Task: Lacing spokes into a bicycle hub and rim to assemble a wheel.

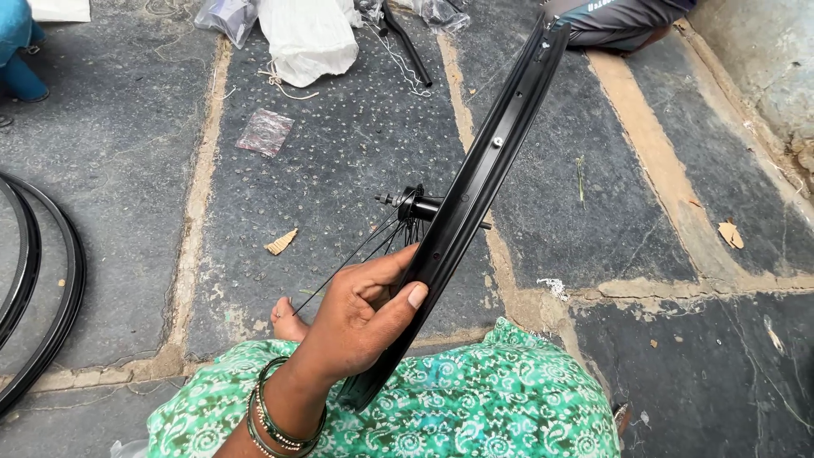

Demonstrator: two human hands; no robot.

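Observation:
My left hand, with green bangles at the wrist, grips a black bicycle wheel rim near its lower end, thumb pressed on the rim's inner channel. The rim stands on edge and slants from my lap up to the top right. Its black hub and thin spokes show on the left side. The rim's lower end rests against my green patterned garment. My right hand is out of sight.
Stone slab floor with sandy joints. Two more black rims lie at the left edge. A white plastic bag, a black rod and a clear packet lie farther off. Another person's leg is at top right. My bare foot shows.

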